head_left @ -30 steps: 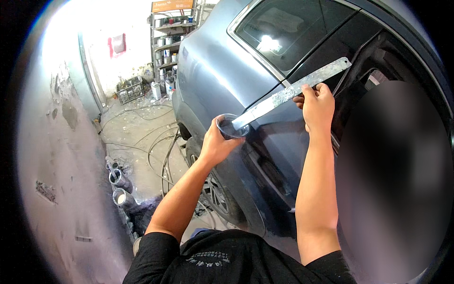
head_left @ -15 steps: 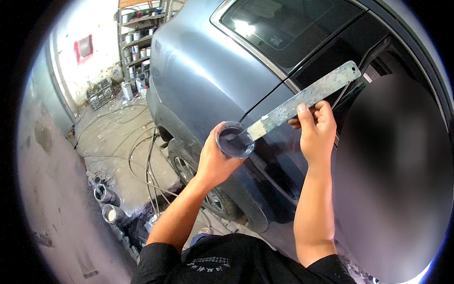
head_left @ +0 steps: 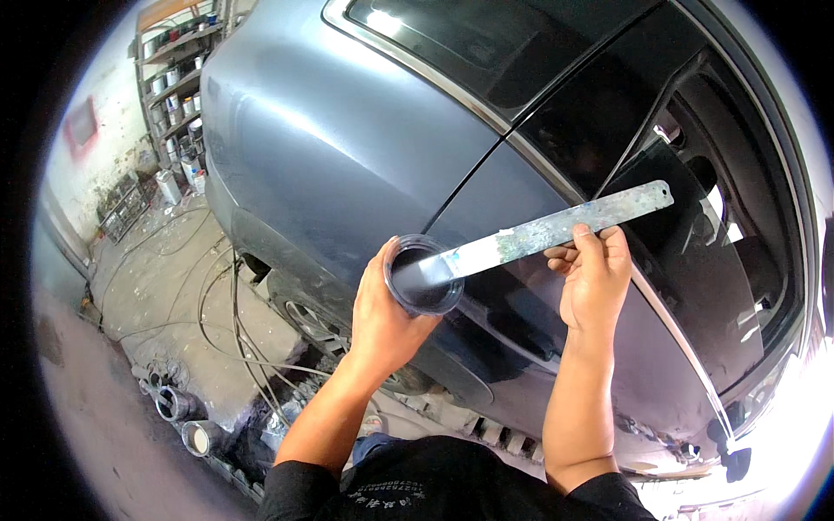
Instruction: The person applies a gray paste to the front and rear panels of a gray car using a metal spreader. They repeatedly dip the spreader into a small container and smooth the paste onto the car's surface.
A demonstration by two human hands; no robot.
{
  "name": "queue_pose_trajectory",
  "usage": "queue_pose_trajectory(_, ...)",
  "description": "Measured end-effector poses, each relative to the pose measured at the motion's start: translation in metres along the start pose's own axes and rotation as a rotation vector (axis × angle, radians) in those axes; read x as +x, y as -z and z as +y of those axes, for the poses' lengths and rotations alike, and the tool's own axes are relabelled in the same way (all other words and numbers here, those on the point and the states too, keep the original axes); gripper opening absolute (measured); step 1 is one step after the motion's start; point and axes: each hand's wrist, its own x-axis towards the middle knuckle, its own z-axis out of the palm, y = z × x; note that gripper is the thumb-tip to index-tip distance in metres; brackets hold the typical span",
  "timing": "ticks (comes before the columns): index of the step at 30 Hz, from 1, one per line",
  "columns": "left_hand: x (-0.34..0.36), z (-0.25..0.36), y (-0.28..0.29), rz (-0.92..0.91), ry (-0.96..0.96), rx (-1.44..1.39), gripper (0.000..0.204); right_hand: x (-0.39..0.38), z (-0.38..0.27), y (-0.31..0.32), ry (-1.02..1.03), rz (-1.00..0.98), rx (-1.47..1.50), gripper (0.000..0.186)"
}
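Observation:
My left hand (head_left: 387, 317) grips a small clear cup (head_left: 423, 276) filled with dark grey paint, held up in front of a grey-blue car (head_left: 347, 139). My right hand (head_left: 595, 278) pinches a long flat metal stirring strip (head_left: 556, 227), stained with paint. The strip slants down to the left and its lower end dips into the paint in the cup. Both hands hover close to the car's rear door and quarter panel without touching them.
The car's rear wheel (head_left: 321, 326) is below the cup. Hoses and cables (head_left: 217, 304) trail over the concrete floor at left. Metal cans (head_left: 187, 421) lie near my feet. Shelves with paint tins (head_left: 178, 78) stand against the far wall.
Both hands, cup and strip have come lower and nearer the car's side; the view has closed in on the door. The strip's end stays in the cup.

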Motion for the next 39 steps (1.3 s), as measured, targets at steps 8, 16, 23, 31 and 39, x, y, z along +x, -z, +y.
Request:
queue_pose_trajectory(8,0.011,-0.003,-0.001,-0.022,0.048,-0.109,0.083,0.003,0.007,0.016,0.038,0.084,0.066,0.008)
queue_pose_trajectory(16,0.013,-0.005,0.000,-0.028,0.047,-0.089,0.082,0.002,0.014,0.025,0.050,0.078,0.126,0.006)
queue_pose_trajectory(23,0.013,-0.004,0.004,-0.043,0.046,-0.073,0.084,-0.002,0.014,0.022,0.071,0.053,0.123,0.007)
queue_pose_trajectory(31,0.015,0.001,0.003,-0.043,0.091,-0.132,0.082,-0.003,0.014,0.023,0.078,0.052,0.135,0.010)
queue_pose_trajectory(39,-0.006,0.017,0.011,-0.128,-0.077,-0.081,0.087,-0.030,-0.015,0.029,0.256,-0.032,0.032,0.013)
